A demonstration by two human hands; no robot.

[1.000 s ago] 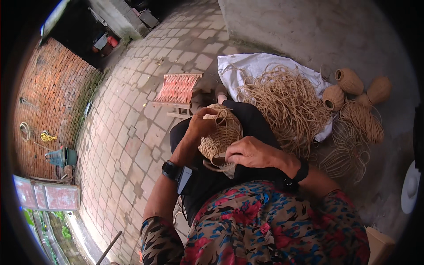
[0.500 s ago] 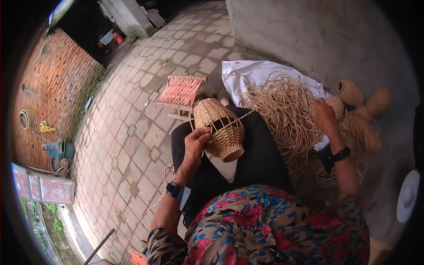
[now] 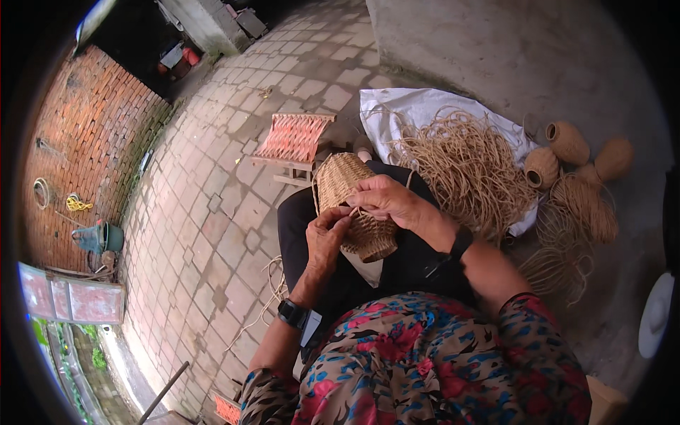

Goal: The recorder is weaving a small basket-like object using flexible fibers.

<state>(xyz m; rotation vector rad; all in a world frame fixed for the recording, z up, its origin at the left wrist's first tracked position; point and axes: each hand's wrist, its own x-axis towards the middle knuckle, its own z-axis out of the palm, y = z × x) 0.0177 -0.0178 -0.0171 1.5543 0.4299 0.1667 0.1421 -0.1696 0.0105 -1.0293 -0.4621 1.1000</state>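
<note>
A tan woven straw basket (image 3: 338, 173) lies on its side across my dark-trousered lap, its narrow collar (image 3: 377, 248) toward me. My left hand (image 3: 327, 237) is closed in a pinch at the basket's left side. Over its middle, my right hand (image 3: 389, 200) is closed too, thumb and fingertips meeting those of the left. A thin strand of straw cord shows between the fingertips. Both hands hide most of the open band of ribs in the basket's wall. Another bit of cord stands out beyond the right hand, by my knee.
On my right, a heap of loose straw cord (image 3: 460, 166) lies on a white sheet (image 3: 386, 106). Several woven vessels (image 3: 567, 144) and a cord bundle (image 3: 588, 209) sit beside it, near a concrete wall (image 3: 510, 49). A low stool with a red woven seat (image 3: 296, 138) stands ahead.
My right hand has come in from beside the cord heap to the basket and met my left hand there. The left hand still pinches at the basket's side.
</note>
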